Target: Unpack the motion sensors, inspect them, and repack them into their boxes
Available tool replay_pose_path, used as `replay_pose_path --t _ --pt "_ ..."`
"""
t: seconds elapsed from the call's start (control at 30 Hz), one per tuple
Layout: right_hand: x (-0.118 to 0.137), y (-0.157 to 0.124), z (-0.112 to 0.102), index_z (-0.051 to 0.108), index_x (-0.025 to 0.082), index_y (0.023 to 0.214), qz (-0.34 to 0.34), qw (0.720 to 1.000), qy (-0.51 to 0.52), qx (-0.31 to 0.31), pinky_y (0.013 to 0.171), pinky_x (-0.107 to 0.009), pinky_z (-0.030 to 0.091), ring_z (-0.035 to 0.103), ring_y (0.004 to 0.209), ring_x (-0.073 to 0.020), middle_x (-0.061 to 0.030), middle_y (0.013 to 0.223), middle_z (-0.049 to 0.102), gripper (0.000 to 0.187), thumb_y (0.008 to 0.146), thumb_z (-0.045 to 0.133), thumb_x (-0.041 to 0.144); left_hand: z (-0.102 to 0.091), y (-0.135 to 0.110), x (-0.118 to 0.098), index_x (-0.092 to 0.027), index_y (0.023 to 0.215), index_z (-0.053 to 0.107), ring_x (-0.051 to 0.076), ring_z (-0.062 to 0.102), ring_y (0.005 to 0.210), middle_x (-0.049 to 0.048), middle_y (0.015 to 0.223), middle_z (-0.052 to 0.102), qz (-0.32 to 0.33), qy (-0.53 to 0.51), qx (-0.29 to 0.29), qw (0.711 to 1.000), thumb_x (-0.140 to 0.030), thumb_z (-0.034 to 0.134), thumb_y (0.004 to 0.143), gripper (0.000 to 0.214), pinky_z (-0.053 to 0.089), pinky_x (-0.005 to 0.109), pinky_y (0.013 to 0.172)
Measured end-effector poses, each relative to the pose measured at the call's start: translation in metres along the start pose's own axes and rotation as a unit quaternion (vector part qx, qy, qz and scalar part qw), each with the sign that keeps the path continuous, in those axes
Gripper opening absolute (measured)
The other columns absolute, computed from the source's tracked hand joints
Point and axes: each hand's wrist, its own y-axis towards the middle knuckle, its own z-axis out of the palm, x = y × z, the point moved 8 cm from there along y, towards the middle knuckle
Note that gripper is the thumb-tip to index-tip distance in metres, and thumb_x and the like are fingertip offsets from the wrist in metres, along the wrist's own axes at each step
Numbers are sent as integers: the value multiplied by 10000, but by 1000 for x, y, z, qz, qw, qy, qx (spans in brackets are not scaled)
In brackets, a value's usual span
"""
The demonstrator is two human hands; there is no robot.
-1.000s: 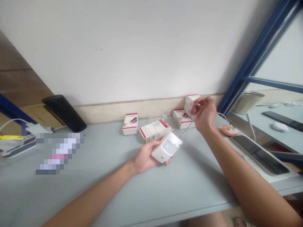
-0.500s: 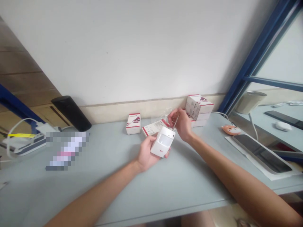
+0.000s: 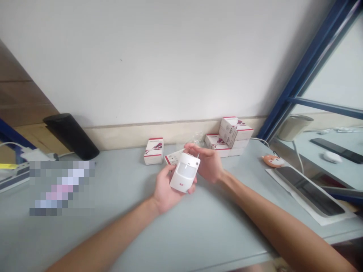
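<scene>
My left hand (image 3: 167, 190) holds a white plastic motion sensor (image 3: 185, 172) upright on its palm, the top tilted to the right. My right hand (image 3: 208, 163) sits just behind the sensor's upper end, its fingers against the casing. Only a short thin wire tip shows there. Between my hands and the wall lie white boxes with red trim: one alone (image 3: 153, 151), one partly hidden behind the sensor (image 3: 172, 157), and a stack (image 3: 229, 136) by my right hand.
The pale grey table (image 3: 119, 234) meets a cream wall skirting. A black cylinder (image 3: 70, 136) and a pixelated patch (image 3: 61, 187) are at left. An orange fox-shaped object (image 3: 272, 160) and a dark tablet on white sheet (image 3: 309, 190) are at right, by a blue frame (image 3: 289, 99).
My right hand has moved left, away from the stacked boxes and closer to the sensor. The long thin wire no longer shows, and the sensor now stands more upright in my left hand.
</scene>
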Motion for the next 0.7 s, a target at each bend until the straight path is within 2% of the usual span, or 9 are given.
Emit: replay_pose_path --t 0.1,0.23,0.3,0.47,0.57,0.7 --pt "-2 -1 2 703 214 1046 27 999 17 6 609 -327 470 594 761 -215 -39 916 645 240 842 627 314 2 -1 -2 -106 1056 721 279 656 710 184 800 710 -2 2 -4 1000 -391 467 964 393 468 344 573" --pt "4 2 -6 707 207 1015 1 999 -13 -29 620 -303 487 583 754 -192 -33 881 650 181 853 655 270 3 -1 -3 -106 1072 723 270 657 702 184 822 718 0 7 -14 1000 -401 475 980 396 482 350 594" --pt "5 4 -10 703 212 1003 -10 999 -33 -33 539 -299 458 571 697 -188 -31 860 645 193 903 661 371 3 0 -3 -111 1086 723 269 661 717 187 853 723 3 3 -19 1000 -409 489 987 391 493 358 622" --pt "-10 3 -5 675 234 947 28 998 -44 23 388 -302 332 494 459 -152 -5 758 632 451 956 550 667 5 1 -5 -134 1117 720 281 675 735 182 863 729 12 -1 -19 1000 -432 492 1002 392 489 361 622" --pt "-14 2 -10 690 239 1019 42 998 -46 2 407 -308 337 451 402 -136 1 743 662 490 937 566 706 5 2 -4 -129 1089 725 267 667 698 183 859 729 11 1 -12 1000 -444 493 1002 401 487 361 629" --pt "-9 3 -13 700 232 1069 32 998 -59 18 462 -322 393 513 467 -161 -23 820 704 475 915 631 676 1 2 -4 -130 1098 723 279 677 743 195 899 732 5 -3 -14 1000 -467 502 1000 415 484 364 652"
